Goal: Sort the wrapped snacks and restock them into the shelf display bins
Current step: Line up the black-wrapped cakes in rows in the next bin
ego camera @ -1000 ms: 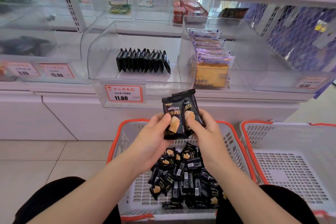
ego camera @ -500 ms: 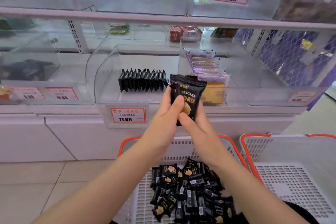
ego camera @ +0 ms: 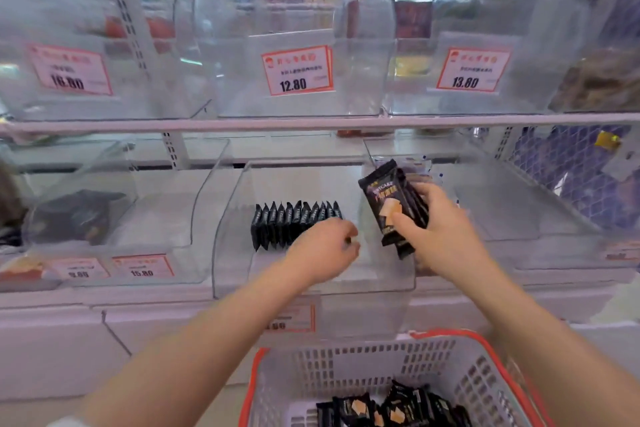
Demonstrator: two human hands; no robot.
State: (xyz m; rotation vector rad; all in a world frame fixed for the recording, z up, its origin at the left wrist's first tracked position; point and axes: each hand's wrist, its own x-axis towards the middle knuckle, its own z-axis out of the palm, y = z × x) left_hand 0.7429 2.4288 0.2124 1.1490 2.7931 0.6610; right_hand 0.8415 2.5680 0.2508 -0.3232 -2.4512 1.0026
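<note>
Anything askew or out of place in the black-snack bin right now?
Nothing stands out. The row of black packets stands upright and even in the clear bin. The right hand holds more packets over it; the left hand reaches toward the row's end.

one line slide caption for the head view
Right hand grips black wrapped snack packs at the clear plastic shelf bin, left hand beside the standing row of black packs.

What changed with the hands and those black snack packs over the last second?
Both hands rose from over the basket to the clear bin. The left hand let go and now reaches beside the row of packs; the right hand alone keeps its grip on the held packs. The row looks unchanged.
</note>
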